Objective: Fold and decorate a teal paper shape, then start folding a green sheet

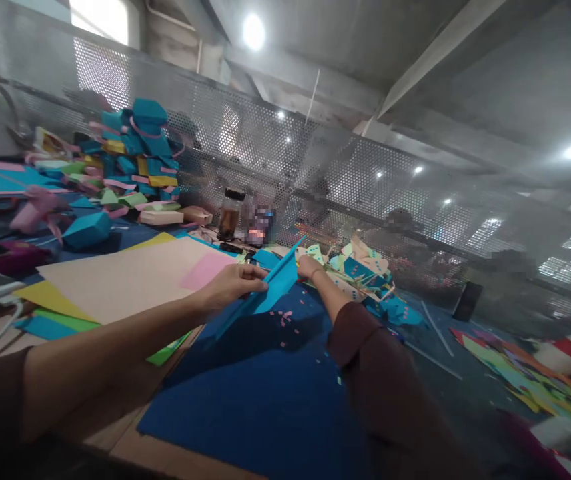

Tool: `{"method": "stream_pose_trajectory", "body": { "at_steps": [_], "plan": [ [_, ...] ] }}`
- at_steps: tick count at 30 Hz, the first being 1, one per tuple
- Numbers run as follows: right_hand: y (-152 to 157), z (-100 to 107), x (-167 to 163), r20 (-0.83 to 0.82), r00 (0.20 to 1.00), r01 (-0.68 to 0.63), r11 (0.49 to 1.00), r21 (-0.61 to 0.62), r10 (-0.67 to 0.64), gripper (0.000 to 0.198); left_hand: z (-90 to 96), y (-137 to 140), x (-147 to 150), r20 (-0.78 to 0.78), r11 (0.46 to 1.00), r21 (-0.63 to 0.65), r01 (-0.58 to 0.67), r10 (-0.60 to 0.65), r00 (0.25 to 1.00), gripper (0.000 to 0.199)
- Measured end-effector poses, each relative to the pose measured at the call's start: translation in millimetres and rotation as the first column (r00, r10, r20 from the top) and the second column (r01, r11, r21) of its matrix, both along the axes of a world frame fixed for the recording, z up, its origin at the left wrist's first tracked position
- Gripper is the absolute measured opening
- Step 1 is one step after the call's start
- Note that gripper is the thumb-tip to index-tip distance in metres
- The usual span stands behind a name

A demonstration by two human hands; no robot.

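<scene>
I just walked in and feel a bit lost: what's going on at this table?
A person's left hand pinches a blue sheet of paper, tilted up above a dark blue mat. The right hand is at the sheet's far side; whether it grips the paper is hard to tell. Small pink scraps lie on the mat, a heap of paper pieces is beyond the right hand, and a large pale sheet lies to the left.

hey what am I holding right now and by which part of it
Blue paper. The left grip pinches its left side; the right grip is at its right side, but whether it holds there is unclear.
</scene>
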State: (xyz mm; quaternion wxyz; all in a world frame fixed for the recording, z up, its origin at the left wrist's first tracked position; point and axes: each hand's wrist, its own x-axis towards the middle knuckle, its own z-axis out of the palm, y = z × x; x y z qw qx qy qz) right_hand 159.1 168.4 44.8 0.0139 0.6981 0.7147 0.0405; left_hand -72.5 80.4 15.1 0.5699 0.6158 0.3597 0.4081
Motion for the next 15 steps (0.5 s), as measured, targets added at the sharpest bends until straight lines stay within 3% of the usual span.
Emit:
{"method": "stream_pose_trajectory", "body": {
  "at_steps": [4,9,13,14,15],
  "plan": [
    [-5.0,2.3,4.7,-0.039,0.999,0.010,1.000,0.013,-0.010,0.035,1.2,-3.3,1.2,-0.030,0.999,-0.027,0.042,-0.043,0.999,0.038],
    [-49.0,31.1,24.7,-0.106,0.993,-0.020,0.974,0.227,0.045,0.021,4.9,-14.2,2.7,-0.073,0.991,-0.058,0.122,-0.126,0.989,0.039],
    [-123.1,42.1,45.9,-0.139,0.985,-0.032,0.899,0.437,0.103,0.023,1.8,-18.7,5.0,-0.141,0.978,-0.024,0.207,-0.208,0.968,0.042],
    [-144.8,39.8,47.7,-0.147,0.979,-0.052,0.869,0.493,0.142,0.021,0.5,-19.6,6.2,-0.160,0.974,-0.019,0.227,-0.227,0.961,0.043],
    [-166.4,35.3,47.6,-0.174,0.946,-0.121,0.796,0.593,0.273,0.017,-0.6,-20.9,7.9,-0.176,0.971,-0.002,0.239,-0.235,0.956,0.044]
  ]
}}
